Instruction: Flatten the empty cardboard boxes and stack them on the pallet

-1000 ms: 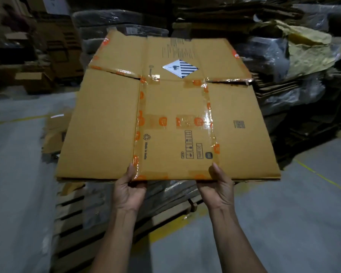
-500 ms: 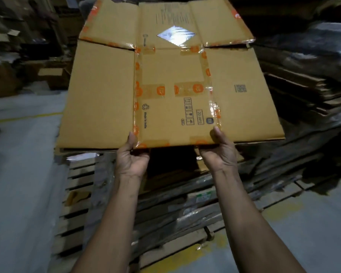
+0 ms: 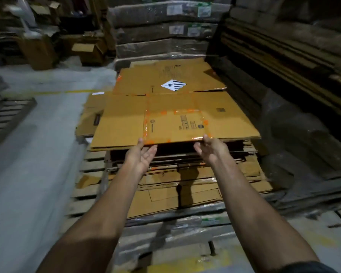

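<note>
A flattened brown cardboard box (image 3: 126, 119) with orange tape and a black-and-white diamond label lies almost level on top of the stack of flattened cardboard (image 3: 165, 201) on the wooden pallet (image 3: 91, 166). Its near edge sits slightly above the stack. My right hand (image 3: 211, 148) pinches that near edge, thumb on top and fingers underneath. My left hand (image 3: 142, 154) is at the same edge, thumb tip touching it; the palm faces up and the straight fingers hang just below the cardboard.
Shrink-wrapped bales (image 3: 161, 28) rise behind the pallet. Dark stacks of cardboard (image 3: 293, 119) line the right side. Grey floor with a yellow line (image 3: 67, 92) opens to the left, with another pallet (image 3: 6, 115) and loose boxes (image 3: 87, 50) beyond.
The box has come down from chest height and tilted level onto the stack. My left hand's fingers have come off the underside of the edge.
</note>
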### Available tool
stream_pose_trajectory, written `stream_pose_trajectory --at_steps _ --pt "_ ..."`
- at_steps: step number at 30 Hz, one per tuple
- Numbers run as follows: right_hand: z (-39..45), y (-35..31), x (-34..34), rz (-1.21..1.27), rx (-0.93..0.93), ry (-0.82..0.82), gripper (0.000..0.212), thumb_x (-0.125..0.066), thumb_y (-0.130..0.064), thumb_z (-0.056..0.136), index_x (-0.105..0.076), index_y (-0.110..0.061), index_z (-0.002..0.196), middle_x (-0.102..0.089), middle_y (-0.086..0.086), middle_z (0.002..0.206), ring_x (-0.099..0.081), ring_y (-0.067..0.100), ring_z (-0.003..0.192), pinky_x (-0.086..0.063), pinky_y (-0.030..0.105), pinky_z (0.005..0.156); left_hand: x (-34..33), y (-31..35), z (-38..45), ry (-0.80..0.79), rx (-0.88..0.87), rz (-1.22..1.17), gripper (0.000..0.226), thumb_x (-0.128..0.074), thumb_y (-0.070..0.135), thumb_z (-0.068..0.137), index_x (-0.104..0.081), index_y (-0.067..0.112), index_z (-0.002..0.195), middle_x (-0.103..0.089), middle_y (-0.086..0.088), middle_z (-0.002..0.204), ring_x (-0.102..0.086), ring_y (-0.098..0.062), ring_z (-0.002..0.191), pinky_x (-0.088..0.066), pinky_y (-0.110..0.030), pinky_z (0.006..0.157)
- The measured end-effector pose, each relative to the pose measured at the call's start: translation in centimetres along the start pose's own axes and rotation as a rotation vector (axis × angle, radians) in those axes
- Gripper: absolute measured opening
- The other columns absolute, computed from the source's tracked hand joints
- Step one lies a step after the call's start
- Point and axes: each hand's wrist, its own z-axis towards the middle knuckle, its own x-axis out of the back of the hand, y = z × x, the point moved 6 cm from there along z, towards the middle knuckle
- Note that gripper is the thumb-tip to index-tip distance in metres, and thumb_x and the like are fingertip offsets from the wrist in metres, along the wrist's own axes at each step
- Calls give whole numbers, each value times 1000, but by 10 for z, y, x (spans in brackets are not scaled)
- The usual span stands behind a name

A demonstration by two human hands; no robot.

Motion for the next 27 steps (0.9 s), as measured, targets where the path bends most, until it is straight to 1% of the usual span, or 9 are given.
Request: stream_pose_trajectory --at_steps 3,5,8,13,15,18,21,24,27 --pt "4 -19 -10 -119 129 -9 14 -61 -10 99 -64 -3 111 -73 12 87 -72 24 76 -58 40 76 -14 13 6 -54 -84 65 47 -58 22 99 -46 -1 138 -46 -24 147 -70 -29 90 -61 -32 62" --pt "13 -22 -13 -221 178 15 19 -64 -19 99 -66 -3 108 -75 11 86 -75 22 75 -62 41 81 -19 14 12 -6 -136 264 48 -59 27 98 -51 -5 132 -58 -25 134 -72 -26 80 -62 -31 64" --pt "27 -13 -2 -354 173 84 34 -70 -32 94 -67 0 107 -76 15 87 -76 24 77 -63 41 74 -13 8 17 130 -175 543 44 -55 33 101 -61 -7 115 -70 -20 115 -74 -20 63 -59 -25 55" --pt "31 -5 15 -532 237 57 26 -63 -32 98 -66 -6 101 -75 13 93 -75 24 82 -62 35 75 -16 -1 14 62 -303 840 40 -48 38 104 -67 3 106 -75 -12 97 -74 -23 77 -54 -24 51" --pt "25 0 24 -618 265 43 21 -58 -30 101 -64 -10 103 -73 11 96 -73 24 87 -61 38 81 -14 -17 12 -42 -315 994 37 -49 36 104 -69 5 106 -73 -8 92 -71 -21 74 -53 -26 55" --pt "13 11 49 -711 322 46 16 -59 -29 100 -67 -15 102 -73 9 98 -68 17 85 -56 33 75 -5 -51 7 -241 -340 1303 28 -52 30 102 -71 10 95 -68 -4 82 -62 -18 66 -48 -31 59" --pt "-7 26 92 -979 386 130 9 -62 -31 96 -68 -24 96 -70 2 98 -64 19 94 -54 43 90 13 -84 -4 -396 -480 1765 26 -51 33 102 -69 17 92 -67 0 82 -62 -19 76 -48 -33 67" --pt "-32 58 142 -1212 323 242 19 -60 -35 97 -68 -21 107 -69 3 105 -62 25 104 -50 36 90 34 -113 -12 -571 -533 2009 23 -50 32 101 -70 20 100 -69 0 98 -63 -21 91 -48 -31 75" --pt "-59 102 192 -1304 164 354 40 -57 -36 98 -61 -18 133 -65 8 129 -58 30 120 -46 34 93 55 -144 -13 -763 -514 2130 24 -49 32 99 -68 21 107 -69 -1 110 -62 -23 97 -51 -33 82"
